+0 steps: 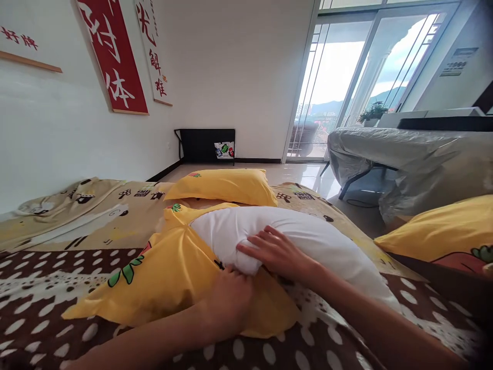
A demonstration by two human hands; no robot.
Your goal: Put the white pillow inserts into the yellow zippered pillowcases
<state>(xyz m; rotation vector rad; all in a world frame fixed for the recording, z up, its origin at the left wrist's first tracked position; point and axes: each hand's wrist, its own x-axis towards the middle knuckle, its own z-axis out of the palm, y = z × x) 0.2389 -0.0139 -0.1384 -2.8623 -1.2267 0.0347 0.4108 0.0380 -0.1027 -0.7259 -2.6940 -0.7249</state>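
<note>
A white pillow (308, 231) lies on the bed, its left end partly inside a yellow pillowcase (169, 272) printed with green leaves. My left hand (229, 300) is closed on the edge of the pillowcase at its opening, knuckles up, beside the pillow's corner. On top of the white pillow rests my right hand (275, 252), its fingers bent over a bunched corner of the pillow. Most of the pillow is outside the case, bulging to the right. How far its left end reaches inside is hidden by the fabric.
Behind lies a yellow-cased pillow (223, 186); another yellow pillow (447, 231) is at the right. A brown dotted blanket (31, 313) covers the bed. Beyond stand a plastic-covered table (396, 149), a black folded panel (200, 146) against the wall and a sliding glass door (346, 77).
</note>
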